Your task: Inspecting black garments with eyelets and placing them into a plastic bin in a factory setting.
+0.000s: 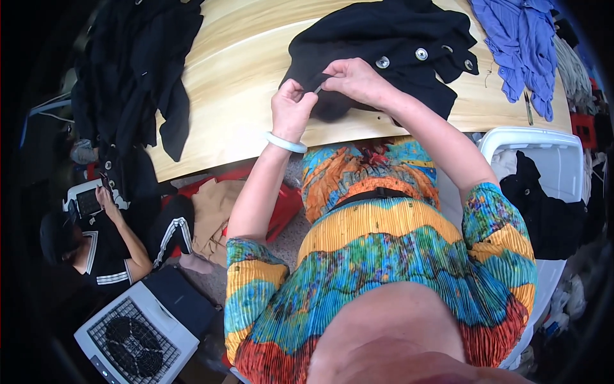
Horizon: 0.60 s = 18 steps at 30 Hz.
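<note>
A black garment (390, 35) with several large round buttons (420, 54) lies bunched on the wooden table in front of me. Over its near left edge, both hands meet and pinch. My left hand (291, 110), with a pale bangle (286, 143) on the wrist, has its fingers closed on the black cloth. Closed beside it, my right hand (359, 81) grips the same cloth between thumb and fingertips. A small greyish piece (318, 89) shows between the two thumbs; it may be a button on edge, but is too small to tell.
More black clothing (131, 70) hangs over the table's left side. Blue-violet cloth (521, 45) and thread snips (528, 107) lie at the right. A white bin (534, 137) with dark cloth stands at right. A co-worker (115, 246) sits lower left, near a box fan (137, 339).
</note>
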Motion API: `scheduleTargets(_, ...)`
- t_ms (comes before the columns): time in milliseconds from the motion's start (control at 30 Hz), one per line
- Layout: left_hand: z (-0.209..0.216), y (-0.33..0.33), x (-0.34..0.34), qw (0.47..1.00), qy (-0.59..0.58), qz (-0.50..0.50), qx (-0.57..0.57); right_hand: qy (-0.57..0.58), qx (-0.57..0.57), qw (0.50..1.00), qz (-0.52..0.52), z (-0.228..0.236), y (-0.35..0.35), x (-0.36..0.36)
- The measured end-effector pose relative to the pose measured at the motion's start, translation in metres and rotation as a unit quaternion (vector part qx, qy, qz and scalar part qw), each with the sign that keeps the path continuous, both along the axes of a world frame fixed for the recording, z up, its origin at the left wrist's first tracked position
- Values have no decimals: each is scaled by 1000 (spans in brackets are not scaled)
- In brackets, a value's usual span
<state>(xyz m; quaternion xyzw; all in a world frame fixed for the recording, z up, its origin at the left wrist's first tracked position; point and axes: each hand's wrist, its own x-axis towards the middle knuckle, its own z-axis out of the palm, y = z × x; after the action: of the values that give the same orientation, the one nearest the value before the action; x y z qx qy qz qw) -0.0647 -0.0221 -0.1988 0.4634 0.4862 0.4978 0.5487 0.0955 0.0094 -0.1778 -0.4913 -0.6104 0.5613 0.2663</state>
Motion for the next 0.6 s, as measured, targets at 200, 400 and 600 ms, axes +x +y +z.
scheduleTargets(200,-3,-1,-3,998,39,-3,48,-27,23,997,67,3,6,2)
scheduleTargets(400,-6,-4,-9,998,28,-35,36,-1,-41,996,84,6,6,3)
scheduleTargets(600,8,-2,-14,996,-66,-66,-4,122,-97,984,83,-1,6,5)
